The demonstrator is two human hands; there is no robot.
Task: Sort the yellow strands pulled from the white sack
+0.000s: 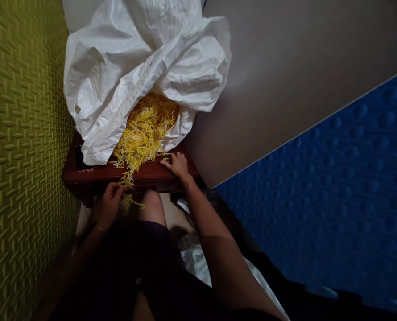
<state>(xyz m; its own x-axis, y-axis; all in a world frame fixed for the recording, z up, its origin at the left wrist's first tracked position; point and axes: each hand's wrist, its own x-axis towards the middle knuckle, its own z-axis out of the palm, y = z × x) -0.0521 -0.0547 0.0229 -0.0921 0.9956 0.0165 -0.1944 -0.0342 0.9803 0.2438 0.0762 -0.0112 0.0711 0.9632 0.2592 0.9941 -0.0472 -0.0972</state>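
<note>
A heap of yellow and white strands [145, 129] spills from the mouth of a white woven sack [131, 67] onto a dark red wooden surface [141, 176]. My left hand [112, 198] is closed in a pinch on yellow strands that hang over the front edge. More loose strands dangle beside its fingers. At the right of the heap, my right hand [176, 165] rests on the wood near the edge, its fingers partly spread and the thumb pointing left. A few strand ends reach its fingertips.
A yellow-green textured wall [24, 111] rises at the left. On the right are a smooth grey panel [279, 80] and a blue bumpy surface [335, 178]. A dark flat object [81, 159] lies by the sack's left corner. White sheeting [195, 258] shows below my right arm.
</note>
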